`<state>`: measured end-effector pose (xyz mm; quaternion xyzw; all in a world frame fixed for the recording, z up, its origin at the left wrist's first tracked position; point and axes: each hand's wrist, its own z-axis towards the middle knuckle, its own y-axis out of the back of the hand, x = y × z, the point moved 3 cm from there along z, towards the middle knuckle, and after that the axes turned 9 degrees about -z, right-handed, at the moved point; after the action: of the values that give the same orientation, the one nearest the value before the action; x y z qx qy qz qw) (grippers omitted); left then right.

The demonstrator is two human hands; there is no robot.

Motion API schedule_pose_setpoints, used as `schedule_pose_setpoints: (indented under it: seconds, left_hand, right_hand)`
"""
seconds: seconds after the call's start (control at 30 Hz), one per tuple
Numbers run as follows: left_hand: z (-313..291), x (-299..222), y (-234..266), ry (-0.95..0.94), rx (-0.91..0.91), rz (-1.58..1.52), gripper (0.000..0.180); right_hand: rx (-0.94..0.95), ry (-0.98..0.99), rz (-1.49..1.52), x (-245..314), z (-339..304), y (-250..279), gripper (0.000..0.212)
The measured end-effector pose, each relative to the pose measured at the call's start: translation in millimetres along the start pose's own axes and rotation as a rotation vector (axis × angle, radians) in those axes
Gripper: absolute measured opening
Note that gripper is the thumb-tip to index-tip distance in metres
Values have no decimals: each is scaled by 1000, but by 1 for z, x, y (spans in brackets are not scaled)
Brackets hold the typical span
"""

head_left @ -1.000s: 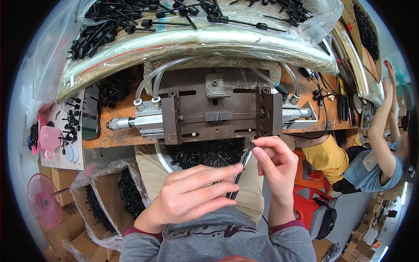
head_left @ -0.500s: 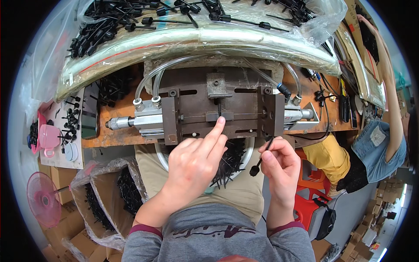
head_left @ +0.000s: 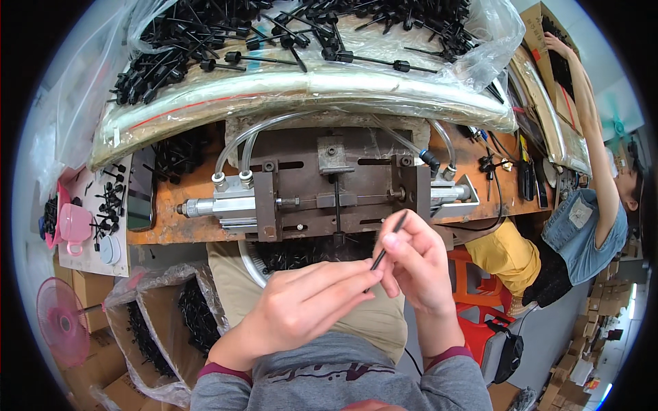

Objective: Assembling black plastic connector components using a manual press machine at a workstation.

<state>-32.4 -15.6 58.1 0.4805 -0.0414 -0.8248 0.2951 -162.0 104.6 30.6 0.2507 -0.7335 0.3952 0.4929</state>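
Note:
My right hand (head_left: pixel 419 264) pinches a thin black rod (head_left: pixel 382 253) between thumb and fingers, slanted up to the right. The fingertips of my left hand (head_left: pixel 301 301) are pressed together on the lower part of that rod, and its lower end pokes out beneath them. Beyond my hands, a black stem with a knob (head_left: pixel 338 238) lies lengthwise in a metal clamping fixture (head_left: pixel 312 168), across its small centre block (head_left: pixel 336 199). A silver air cylinder (head_left: pixel 236 204) flanks it on the left and another (head_left: pixel 449 193) on the right.
A plastic-covered ledge (head_left: pixel 308 85) heaped with black stemmed parts stands behind the fixture. Clear hoses (head_left: pixel 236 140) arch over it. Lined boxes of black parts (head_left: pixel 161 318) and a pink fan (head_left: pixel 63 322) are at left. Another person (head_left: pixel 582 226) reaches into a carton at right.
My left hand has left the fixture's centre block and come back to the rod. My right hand has moved left with the rod, now tilted the other way. Plungers now project inward from the fixture's sides.

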Motion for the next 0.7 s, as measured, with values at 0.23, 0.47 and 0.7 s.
schedule_pose_setpoints:
  seconds: [0.23, 0.47, 0.7]
  left_hand:
    - [-6, 8, 5, 34, -120, 165, 30]
    - [-6, 41, -21, 22, 11, 518, 26]
    - [-8, 46, -25, 19, -32, 770, 12]
  right_hand:
    - [-503, 913, -1116, 107, 70, 9, 18]
    - [-235, 855, -1696, 138, 142, 20, 23]
    - [48, 821, -1714, 134, 150, -3, 13]
